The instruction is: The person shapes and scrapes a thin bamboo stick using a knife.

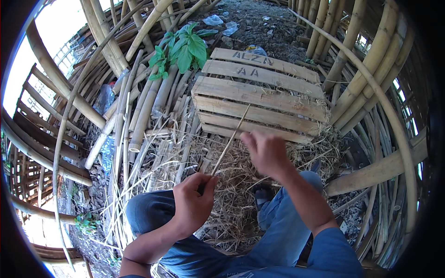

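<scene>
A thin, pale bamboo stick (232,139) slants up and away from my left hand (193,200), whose fingers are closed round its lower end. The stick's far tip lies in front of the slatted wooden crate. Just right of the stick is my right hand (269,155), a little smeared by motion. Its fingers are curled in, and whatever they may hold is hidden. Under both hands a thick heap of bamboo shavings (236,204) covers the ground between my knees.
The slatted wooden crate (259,95) stands ahead, with shavings along its right side. A green leafy plant (187,50) grows beyond cut bamboo poles (141,125) on the left. Upright bamboo poles (371,69) and a curved bamboo strip (401,134) close in the right side.
</scene>
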A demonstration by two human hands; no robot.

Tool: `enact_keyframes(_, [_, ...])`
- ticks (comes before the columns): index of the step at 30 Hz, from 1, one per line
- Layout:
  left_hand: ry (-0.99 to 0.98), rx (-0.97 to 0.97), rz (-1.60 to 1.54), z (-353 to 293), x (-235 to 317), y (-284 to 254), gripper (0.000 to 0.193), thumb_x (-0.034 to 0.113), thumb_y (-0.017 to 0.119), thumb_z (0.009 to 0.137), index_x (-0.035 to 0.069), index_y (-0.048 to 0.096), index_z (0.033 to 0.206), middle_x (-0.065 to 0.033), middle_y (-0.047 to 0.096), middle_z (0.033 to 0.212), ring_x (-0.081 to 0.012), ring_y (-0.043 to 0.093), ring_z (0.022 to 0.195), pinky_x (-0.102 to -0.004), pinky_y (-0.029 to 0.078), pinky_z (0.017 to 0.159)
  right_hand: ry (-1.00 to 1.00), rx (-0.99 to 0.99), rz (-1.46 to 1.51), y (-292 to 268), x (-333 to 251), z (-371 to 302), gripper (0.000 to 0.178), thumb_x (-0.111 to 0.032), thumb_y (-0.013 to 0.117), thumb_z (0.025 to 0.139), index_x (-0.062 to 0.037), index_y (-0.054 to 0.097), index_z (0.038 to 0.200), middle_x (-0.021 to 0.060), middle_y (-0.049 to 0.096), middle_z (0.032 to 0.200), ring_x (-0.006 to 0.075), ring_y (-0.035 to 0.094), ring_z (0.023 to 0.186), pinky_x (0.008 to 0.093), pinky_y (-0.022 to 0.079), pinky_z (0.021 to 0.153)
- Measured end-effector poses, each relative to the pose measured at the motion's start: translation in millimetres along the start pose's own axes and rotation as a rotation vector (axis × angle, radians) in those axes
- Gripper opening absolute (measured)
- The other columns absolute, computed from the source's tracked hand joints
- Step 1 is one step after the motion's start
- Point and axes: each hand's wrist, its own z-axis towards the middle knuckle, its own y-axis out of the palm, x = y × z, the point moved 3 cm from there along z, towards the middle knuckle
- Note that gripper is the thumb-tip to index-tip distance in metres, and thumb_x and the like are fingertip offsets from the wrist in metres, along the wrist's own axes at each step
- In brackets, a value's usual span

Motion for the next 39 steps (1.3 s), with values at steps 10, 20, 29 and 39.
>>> enact_keyframes(10, [0.027,-0.043,0.011,-3.6,3.4,4.1,0.008,0.004,0.067,0.082,-0.003,0.065,0.081,-0.0041,0.063,0.063,-0.0039,0.053,0.055,-0.0199,0.040,0.048,0.151,0.043,-0.044,-10.0,34.6,10.9,0.055,-0.046,0.032,0.098,-0.0052,0.060,0.074,0.0067,0.053,0.048,0.0199,0.052,0.038,0.0375,0.043,0.039])
enact_keyframes(20, [-0.113,-0.125,-0.135,11.8,-0.4,4.0,0.016,0.013,0.065,0.087,-0.004,0.063,0.085,-0.0048,0.063,0.067,-0.0064,0.057,0.062,-0.0214,0.044,0.056,0.612,0.109,0.842,-26.9,80.1,12.0,0.032,-0.033,0.067,0.086,-0.0040,0.059,0.075,-0.0019,0.050,0.059,0.0063,0.044,0.048,0.0249,0.035,0.045])
enact_keyframes(29, [-0.101,-0.222,-0.269,22.3,17.5,20.5,0.023,0.020,0.059,0.092,-0.002,0.062,0.094,-0.0038,0.063,0.073,-0.0048,0.055,0.062,-0.0194,0.043,0.056,0.592,-0.022,1.455,-9.8,-8.5,5.5,0.017,-0.018,0.068,0.085,-0.0028,0.061,0.082,-0.0040,0.047,0.055,0.0028,0.034,0.040,0.0205,0.023,0.037])
enact_keyframes(39, [-0.409,-0.762,-0.483,5.4,16.8,29.2,0.024,0.017,0.048,0.097,-0.001,0.060,0.107,-0.0027,0.062,0.077,-0.0064,0.055,0.065,-0.0203,0.045,0.059,0.648,0.374,1.404,-45.7,88.7,18.5,0.025,-0.025,0.067,0.086,-0.0019,0.058,0.082,-0.0032,0.045,0.058,0.0041,0.034,0.040,0.0212,0.021,0.037])
